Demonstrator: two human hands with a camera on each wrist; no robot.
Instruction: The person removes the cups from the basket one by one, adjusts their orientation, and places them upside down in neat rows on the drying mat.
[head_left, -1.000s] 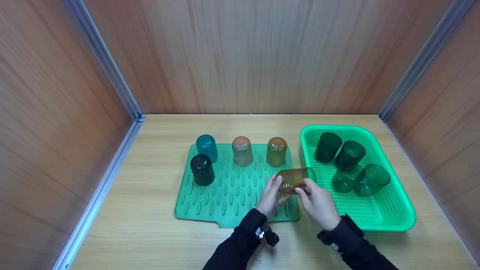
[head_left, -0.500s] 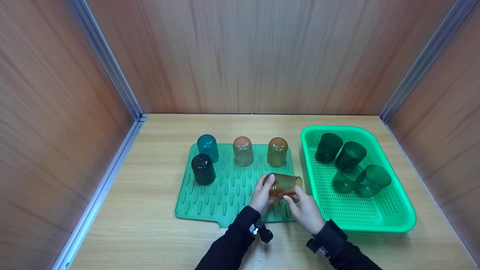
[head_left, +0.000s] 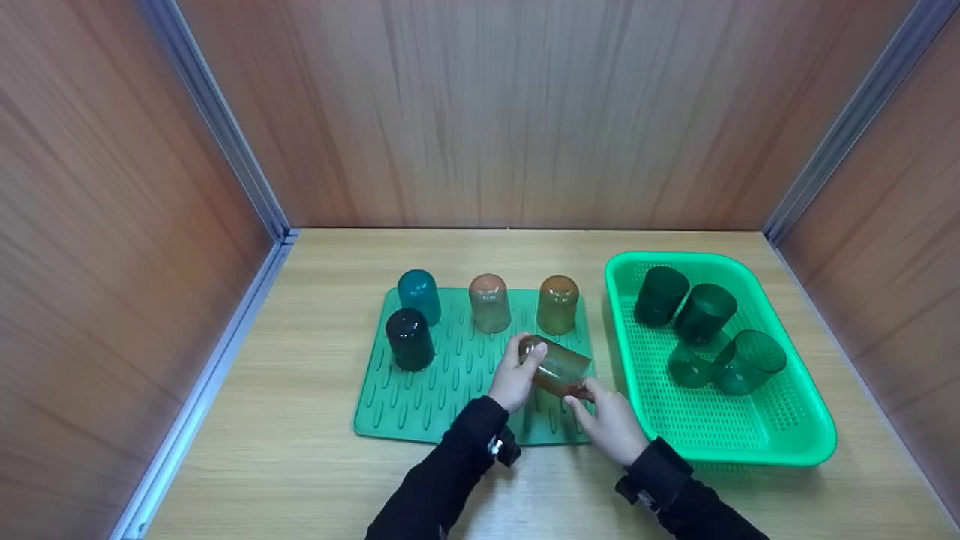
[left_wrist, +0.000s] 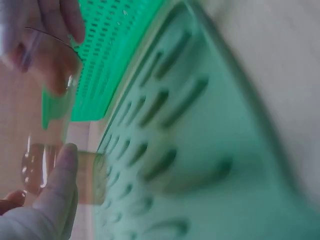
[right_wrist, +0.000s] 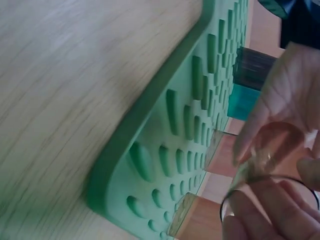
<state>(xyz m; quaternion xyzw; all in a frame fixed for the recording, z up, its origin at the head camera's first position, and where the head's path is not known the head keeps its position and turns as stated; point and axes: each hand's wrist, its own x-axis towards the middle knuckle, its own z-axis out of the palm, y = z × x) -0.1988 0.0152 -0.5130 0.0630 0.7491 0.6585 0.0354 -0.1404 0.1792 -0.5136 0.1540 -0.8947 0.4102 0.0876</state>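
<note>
We record a pale wood-grained tabletop (head_left: 285,360), its grain running roughly left to right in the head view; directly on it we note a green ridged mat (head_left: 457,382), lying flat, with rounded corners; to the mat's right a bright green perforated basket (head_left: 780,454) rests near it, a strip of wood showing between; the mat's near edge is partly covered, so we cannot trace its full outline.
</note>
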